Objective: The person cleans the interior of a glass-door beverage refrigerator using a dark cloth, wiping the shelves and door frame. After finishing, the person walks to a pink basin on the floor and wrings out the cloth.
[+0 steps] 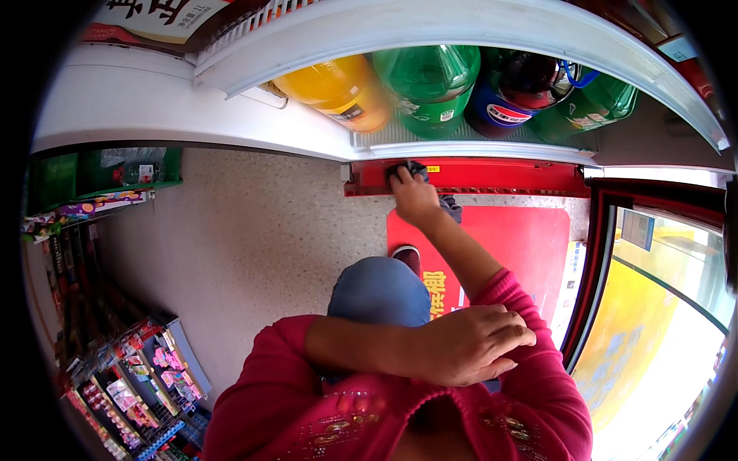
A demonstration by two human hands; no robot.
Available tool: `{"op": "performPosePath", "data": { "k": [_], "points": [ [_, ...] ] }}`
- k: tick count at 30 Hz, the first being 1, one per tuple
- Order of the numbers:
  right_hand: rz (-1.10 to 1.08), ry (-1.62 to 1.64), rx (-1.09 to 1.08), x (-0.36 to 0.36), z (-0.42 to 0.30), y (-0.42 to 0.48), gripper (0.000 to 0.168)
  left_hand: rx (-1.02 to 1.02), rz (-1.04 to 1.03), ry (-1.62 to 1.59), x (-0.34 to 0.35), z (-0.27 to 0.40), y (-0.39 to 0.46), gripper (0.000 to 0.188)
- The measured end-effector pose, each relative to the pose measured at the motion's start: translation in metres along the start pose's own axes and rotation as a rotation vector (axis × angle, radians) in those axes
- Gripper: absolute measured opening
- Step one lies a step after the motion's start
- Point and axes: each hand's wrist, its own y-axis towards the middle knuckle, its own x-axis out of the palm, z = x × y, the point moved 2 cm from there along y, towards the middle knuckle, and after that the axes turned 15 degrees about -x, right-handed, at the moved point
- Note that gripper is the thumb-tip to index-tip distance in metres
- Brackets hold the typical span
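My right hand [416,199] presses a dark cloth [414,168] against the red lower panel [501,176] of a drinks cooler. Part of the cloth hangs below the panel, beside my wrist. My left forearm lies across my chest, and my left hand [481,346] is by my right sleeve [522,308]. Its fingers are loosely bent and a little apart, with nothing seen in them. Whether they touch the sleeve is unclear. Above the panel, large bottles stand on the bottom shelf: an orange drink [340,95], a green bottle [429,92] and a dark Pepsi bottle [513,95] among them.
A white shelf edge [415,37] juts out above the bottles. To the right the cooler's glass door [663,276] stands open. Below lies a red mat [513,248] under my shoe [407,259]. Racks of small packets [132,380] and a green crate [127,167] are at left.
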Motion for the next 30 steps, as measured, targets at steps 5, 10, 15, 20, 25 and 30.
{"op": "performPosePath", "data": {
  "k": [5, 10, 15, 20, 25, 30],
  "points": [
    [0.019, 0.094, 0.023, 0.031, -0.048, 0.065, 0.049, -0.014, 0.004, -0.016, 0.003, -0.001, -0.003, 0.037],
    [0.032, 0.145, -0.088, 0.009, -0.022, 0.026, 0.053, -0.022, 0.056, -0.014, -0.002, -0.005, -0.016, 0.036],
    [-0.027, 0.231, -0.065, 0.019, -0.044, 0.046, 0.058, 0.015, 0.031, -0.162, -0.012, 0.013, -0.021, 0.035],
    [-0.102, 1.337, 0.02, 0.005, -0.02, 0.033, 0.054, -0.138, 0.499, -0.203, -0.093, -0.023, -0.054, 0.028],
    [0.073, 1.363, -0.31, -0.008, -0.035, -0.017, 0.048, -0.577, 0.945, -0.398, -0.129, -0.187, -0.104, 0.043],
    [0.366, 0.577, -0.201, -0.012, -0.035, -0.017, 0.037, -0.701, 0.798, -0.374, -0.105, -0.252, -0.119, 0.036]
  ]
}}
